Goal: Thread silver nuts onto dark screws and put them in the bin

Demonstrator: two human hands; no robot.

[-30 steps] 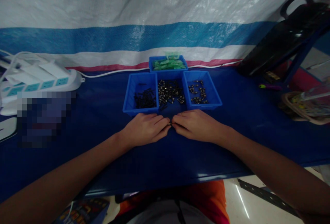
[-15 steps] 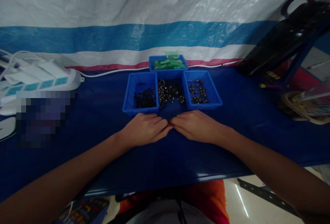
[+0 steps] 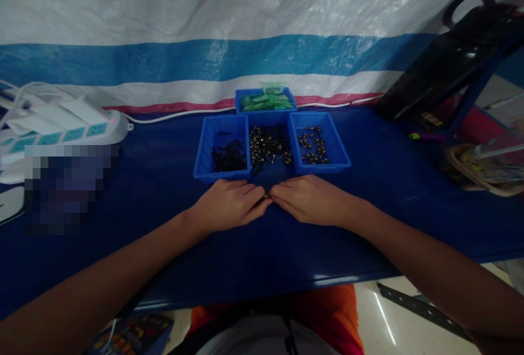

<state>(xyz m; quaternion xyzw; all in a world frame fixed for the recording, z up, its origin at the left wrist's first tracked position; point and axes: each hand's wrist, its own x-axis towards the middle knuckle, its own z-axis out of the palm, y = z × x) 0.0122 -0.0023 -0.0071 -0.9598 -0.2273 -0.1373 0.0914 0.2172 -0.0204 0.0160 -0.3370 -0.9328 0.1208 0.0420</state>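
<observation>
My left hand (image 3: 232, 204) and my right hand (image 3: 306, 198) meet fingertip to fingertip just in front of the bins. Between their pinched fingers is a small metallic piece (image 3: 267, 196), mostly covered, its kind too small to tell. Dark screws (image 3: 229, 157) lie in the left blue bin (image 3: 200, 150). A pile of small metal-and-black parts (image 3: 268, 145) sits between the two front bins. Similar small metal fittings (image 3: 315, 153) lie in the right blue bin (image 3: 341, 142). Behind them a smaller blue bin (image 3: 238, 105) holds green plastic packets (image 3: 266, 101).
On the left stand a white power strip (image 3: 118, 128) and a blurred-out patch. A black bottle (image 3: 442, 60) leans at the back right, near a wicker basket (image 3: 491, 183) of small items. A white cable (image 3: 176, 116) runs along the striped sheet (image 3: 164, 60).
Both hands stay pinched together at the same place. The small metallic piece between the fingertips shows slightly more. The whole view has shifted a little.
</observation>
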